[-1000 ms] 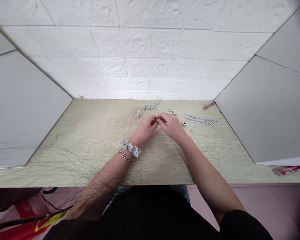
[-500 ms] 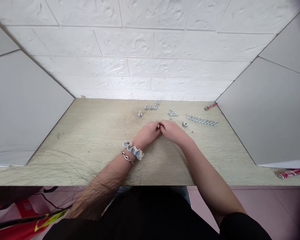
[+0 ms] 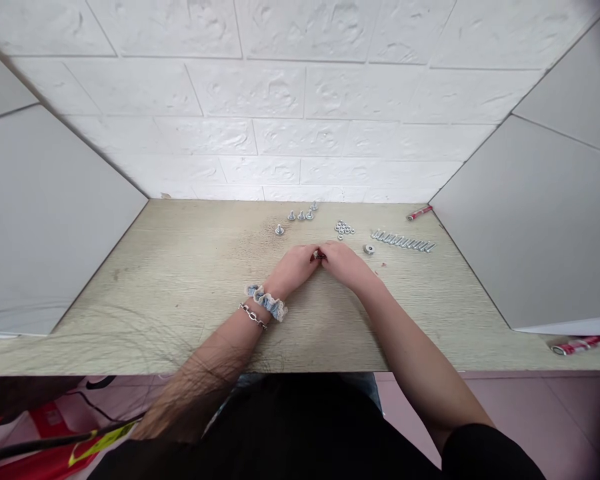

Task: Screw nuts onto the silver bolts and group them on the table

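Note:
My left hand (image 3: 294, 268), with a scrunchie (image 3: 267, 302) and a chain bracelet (image 3: 253, 316) at its wrist, meets my right hand (image 3: 347, 264) over the middle of the table. The fingers of both are closed, their tips pinched together around something small and mostly hidden. Just beyond my right hand lie a cluster of small nuts (image 3: 345, 228) and a round metal washer or disc (image 3: 369, 249). A row of loose bolts (image 3: 404, 241) stretches to the right. Behind my left hand, one bolt standing on a washer-like base (image 3: 279, 229) sits apart from several similar ones (image 3: 301, 216).
The wooden tabletop (image 3: 180, 267) ends at a white brick-pattern wall (image 3: 280, 93), with grey panels (image 3: 530, 220) on both sides. A red tube-shaped item (image 3: 420, 213) lies in the back right corner, another red one (image 3: 580, 345) at the front right. Tiny reddish bits (image 3: 383, 265) lie near my right wrist.
The hands stay together in the same place, with a slight shift of the fingers at the pinch. The camera view has moved a little; the hardware on the table lies as before.

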`<state>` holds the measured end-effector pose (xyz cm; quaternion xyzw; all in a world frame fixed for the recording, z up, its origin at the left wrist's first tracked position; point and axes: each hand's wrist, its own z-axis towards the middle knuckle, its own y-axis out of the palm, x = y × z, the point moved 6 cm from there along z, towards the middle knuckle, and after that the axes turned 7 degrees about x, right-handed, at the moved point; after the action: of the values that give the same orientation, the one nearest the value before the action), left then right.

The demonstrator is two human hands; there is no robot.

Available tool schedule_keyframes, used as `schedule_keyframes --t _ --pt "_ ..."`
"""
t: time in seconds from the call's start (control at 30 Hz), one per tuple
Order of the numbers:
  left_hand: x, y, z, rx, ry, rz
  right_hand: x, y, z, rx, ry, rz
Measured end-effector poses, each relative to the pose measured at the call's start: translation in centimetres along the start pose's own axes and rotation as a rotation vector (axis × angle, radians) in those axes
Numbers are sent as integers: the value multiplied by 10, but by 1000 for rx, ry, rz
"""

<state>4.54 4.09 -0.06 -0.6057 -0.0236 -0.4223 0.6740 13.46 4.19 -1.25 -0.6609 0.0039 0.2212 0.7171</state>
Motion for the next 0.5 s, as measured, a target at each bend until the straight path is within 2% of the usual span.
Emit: schedule_keyframes --t 0.17,0.5 --pt "-2 -2 1 18 11 0 -4 -5 1 52 -44 47" --pt "-5 -11 1 86 -42 -23 -9 -26 1 302 -72 234"
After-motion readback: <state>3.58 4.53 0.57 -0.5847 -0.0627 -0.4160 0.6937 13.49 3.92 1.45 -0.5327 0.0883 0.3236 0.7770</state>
